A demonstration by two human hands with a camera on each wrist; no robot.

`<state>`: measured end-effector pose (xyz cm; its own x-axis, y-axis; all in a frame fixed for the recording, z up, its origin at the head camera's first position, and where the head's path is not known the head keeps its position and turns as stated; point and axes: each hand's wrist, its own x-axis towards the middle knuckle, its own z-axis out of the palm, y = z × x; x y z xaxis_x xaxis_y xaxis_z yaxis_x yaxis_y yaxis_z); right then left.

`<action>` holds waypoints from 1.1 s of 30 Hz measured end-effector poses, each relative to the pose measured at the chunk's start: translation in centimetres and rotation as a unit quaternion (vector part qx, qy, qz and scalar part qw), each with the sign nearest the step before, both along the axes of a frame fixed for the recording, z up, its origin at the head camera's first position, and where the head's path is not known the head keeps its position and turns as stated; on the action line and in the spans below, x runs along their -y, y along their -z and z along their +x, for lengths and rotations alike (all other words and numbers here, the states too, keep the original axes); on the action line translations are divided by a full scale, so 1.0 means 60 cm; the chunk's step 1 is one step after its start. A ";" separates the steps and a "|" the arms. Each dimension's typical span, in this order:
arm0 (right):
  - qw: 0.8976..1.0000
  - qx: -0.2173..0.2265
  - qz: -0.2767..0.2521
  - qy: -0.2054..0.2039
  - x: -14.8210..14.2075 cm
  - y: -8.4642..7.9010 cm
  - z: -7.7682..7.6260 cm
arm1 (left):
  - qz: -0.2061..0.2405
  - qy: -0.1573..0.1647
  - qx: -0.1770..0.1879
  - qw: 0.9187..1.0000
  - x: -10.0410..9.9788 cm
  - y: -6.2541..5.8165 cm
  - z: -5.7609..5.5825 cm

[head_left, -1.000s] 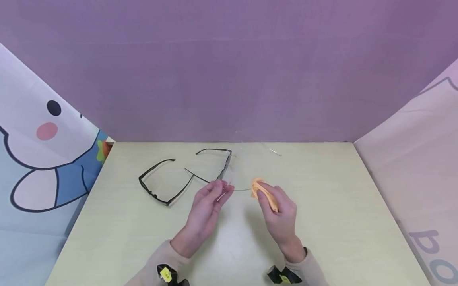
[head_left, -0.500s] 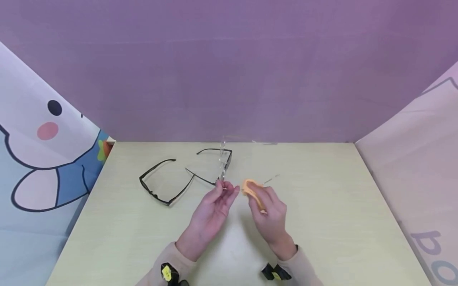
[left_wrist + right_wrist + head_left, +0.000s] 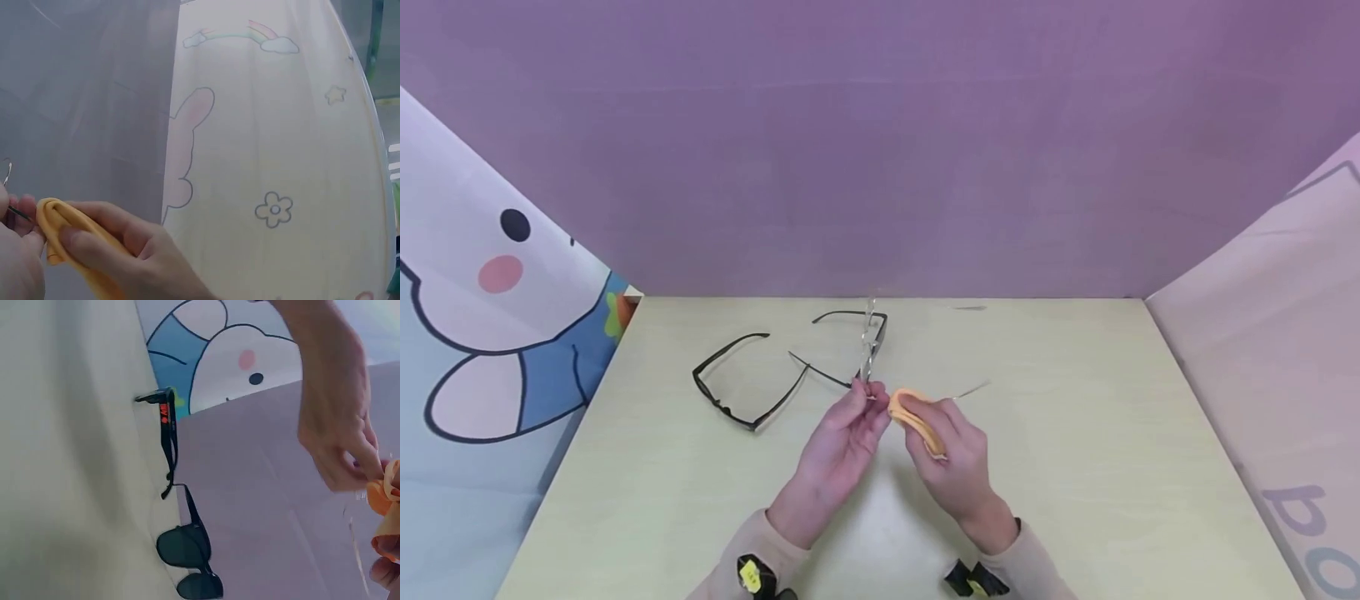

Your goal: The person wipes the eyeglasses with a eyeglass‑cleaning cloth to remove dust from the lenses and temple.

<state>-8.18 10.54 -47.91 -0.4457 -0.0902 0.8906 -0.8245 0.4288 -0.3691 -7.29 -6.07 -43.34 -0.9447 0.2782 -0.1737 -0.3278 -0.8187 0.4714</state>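
My left hand [image 3: 842,446] pinches a pair of glasses with a clear frame [image 3: 868,342], held upright above the table. A folded orange cloth [image 3: 931,440] is gripped between the thumb and fingers of my right hand [image 3: 958,462]. The cloth lies right beside the left fingertips, seemingly around a thin temple arm of the clear glasses; its fold hides that part. A thin temple tip sticks out past the right hand. In the left wrist view, the cloth [image 3: 78,222] almost meets the left fingers. The right wrist view catches only its edge.
Black-framed glasses [image 3: 751,426] lie unfolded on the table [image 3: 1112,467], left of the hands. Dark sunglasses [image 3: 184,545] lie behind the left hand, partly covered by it in the head view. A purple backdrop [image 3: 880,167] rises at the table's far edge.
My right hand has moved left with the cloth, up to the left fingertips. My left hand has shifted slightly right, and the clear glasses have turned. The other glasses stay put.
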 end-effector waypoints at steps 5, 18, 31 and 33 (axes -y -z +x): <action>0.999 0.025 0.000 0.046 -0.029 -0.005 -0.013 | -0.084 -0.027 -0.048 0.995 0.003 0.001 0.002; 0.995 0.104 0.009 0.005 -0.013 0.000 0.003 | -0.190 -0.067 -0.085 0.976 -0.010 0.004 0.010; 0.988 0.137 0.017 0.067 -0.041 -0.003 -0.014 | -0.218 -0.085 -0.133 0.963 0.006 0.005 0.012; 0.985 0.171 0.012 0.028 -0.031 -0.003 -0.006 | -0.223 -0.083 -0.148 0.960 0.004 0.008 0.013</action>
<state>-8.55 12.42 -47.74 -0.7246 -0.0761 0.6850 -0.6279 0.4825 -0.6106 -6.53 -6.33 -43.80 -0.9960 0.0792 0.0420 -0.0078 -0.5434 0.8394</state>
